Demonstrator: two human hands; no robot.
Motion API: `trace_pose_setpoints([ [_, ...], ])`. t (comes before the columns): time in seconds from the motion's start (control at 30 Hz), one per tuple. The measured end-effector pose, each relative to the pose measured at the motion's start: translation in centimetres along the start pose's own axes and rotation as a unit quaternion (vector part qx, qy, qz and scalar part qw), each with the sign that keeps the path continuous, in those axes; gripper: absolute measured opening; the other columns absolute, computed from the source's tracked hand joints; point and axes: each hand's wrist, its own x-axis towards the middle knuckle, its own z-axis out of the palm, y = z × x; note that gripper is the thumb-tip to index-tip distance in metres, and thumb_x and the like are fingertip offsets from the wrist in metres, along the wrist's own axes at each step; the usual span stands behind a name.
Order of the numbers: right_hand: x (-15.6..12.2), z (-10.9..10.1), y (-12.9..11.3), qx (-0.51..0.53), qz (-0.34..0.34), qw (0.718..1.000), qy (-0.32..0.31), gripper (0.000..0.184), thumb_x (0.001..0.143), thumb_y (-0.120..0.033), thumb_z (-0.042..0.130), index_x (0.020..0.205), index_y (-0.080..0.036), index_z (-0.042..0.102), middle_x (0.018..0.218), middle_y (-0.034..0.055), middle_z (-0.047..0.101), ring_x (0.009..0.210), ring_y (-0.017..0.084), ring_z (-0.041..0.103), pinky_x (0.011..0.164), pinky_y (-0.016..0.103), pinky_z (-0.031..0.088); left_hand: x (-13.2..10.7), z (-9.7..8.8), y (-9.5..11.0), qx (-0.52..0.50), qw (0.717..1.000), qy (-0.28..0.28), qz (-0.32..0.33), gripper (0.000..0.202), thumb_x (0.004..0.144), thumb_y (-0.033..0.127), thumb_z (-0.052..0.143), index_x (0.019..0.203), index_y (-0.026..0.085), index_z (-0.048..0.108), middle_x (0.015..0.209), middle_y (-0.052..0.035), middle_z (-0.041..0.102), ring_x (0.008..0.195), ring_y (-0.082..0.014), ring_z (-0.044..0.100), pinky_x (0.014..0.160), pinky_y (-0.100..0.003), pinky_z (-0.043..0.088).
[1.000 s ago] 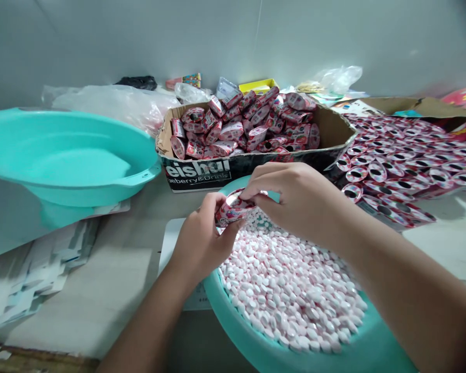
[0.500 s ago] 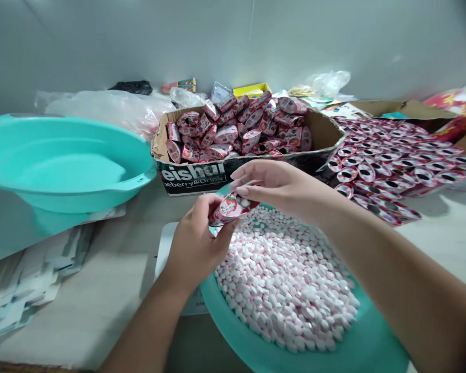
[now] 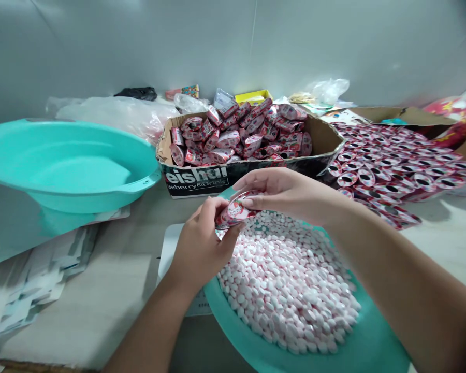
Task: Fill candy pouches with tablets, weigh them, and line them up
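A pack (image 3: 230, 213) is gripped by the left hand (image 3: 202, 243), its far end pinched by the right hand's (image 3: 285, 194) thumb and fingers. It is held above a basin (image 3: 373, 336) of pale candies (image 3: 287, 295), before a carton (image 3: 196, 178).

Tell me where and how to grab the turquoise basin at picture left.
I'd take the basin by the lip at its right end, from the near side, pinched top and bottom. The lip flares outward while the basin narrows below, likely leaving room underneath. The printed carton crowds that end's far side; the opposite end is cut off by the frame.
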Motion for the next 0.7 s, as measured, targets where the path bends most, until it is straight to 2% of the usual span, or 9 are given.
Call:
trace_pose_setpoints([
  [0.17,0.2,-0.2,0.1,0.005,0.016,1.000,0.004,0.033,0.079,-0.038,0.078,0.102,-0.018,0.068,0.099,0.0053,0.072,0.088,0.016,0.066,0.080,0.029,0.053,0.1,0.1,0.0,-0.001,1.000,-0.004,-0.002,0.029,0.089,0.043,0.064,0.109,0.026,0.054,0.096,0.0006,0.069,0.084,-0.0179,0.067,0.072,-0.026,0.049],
  [0.27,-0.2,-0.8,-0.1,-0.045,-0.006,0.999,0.002,0.035,0.085,-0.045,0.070,0.107,-0.018,0.068,0.104,0.0069,0.072,0.092,0.017,0.066,0.081,0.030,0.053,0.1,0.1,0.0,-0.007,1.000,-0.008,-0.014,0.031,0.089,0.045,0.064,0.111,0.025,0.054,0.098,0.0000,0.070,0.085,-0.0190,0.068,0.072,-0.027,0.049],
  [0.37,-0.7,-1.3,-0.4,-0.124,-0.051,0.991,0.020,0.036,0.085,-0.047,0.069,0.108,-0.020,0.067,0.105,0.0073,0.071,0.093,0.019,0.066,0.080,0.031,0.053,0.1,0.2,-0.2,-0.020,0.999,-0.005,-0.036,0.037,0.089,0.049,0.064,0.114,0.024,0.054,0.101,-0.0016,0.072,0.089,-0.0204,0.069,0.074,-0.028,0.050],
  [0.5,-1.1,-1.2,-0.5,-0.270,-0.099,0.955,0.070,0.032,0.083,-0.047,0.070,0.101,-0.020,0.068,0.100,0.0061,0.071,0.091,0.020,0.067,0.076,0.031,0.054,0.2,0.3,-0.4,-0.044,0.997,0.011,-0.063,0.046,0.087,0.055,0.064,0.119,0.023,0.055,0.112,-0.0056,0.071,0.096,-0.0235,0.070,0.075,-0.030,0.052],
  [0.6,-1.0,-0.8,-0.2,-0.336,-0.143,0.927,0.082,0.032,0.086,-0.044,0.069,0.109,-0.023,0.069,0.110,0.0058,0.070,0.099,0.021,0.066,0.082,0.031,0.054,0.2,0.6,-0.5,-0.078,0.994,0.023,-0.076,0.046,0.086,0.053,0.066,0.121,0.025,0.056,0.114,-0.0056,0.071,0.097,-0.0237,0.070,0.078,-0.031,0.053],
  [0.7,-0.6,-0.5,0.1,-0.380,-0.218,0.896,0.073,0.032,0.087,-0.038,0.069,0.115,-0.023,0.069,0.116,0.0068,0.069,0.105,0.022,0.065,0.091,0.033,0.052,0.2,0.7,-0.5,-0.089,0.992,0.040,-0.079,0.044,0.085,0.049,0.068,0.120,0.026,0.056,0.113,-0.0049,0.071,0.095,-0.0227,0.070,0.079,-0.031,0.054],
])
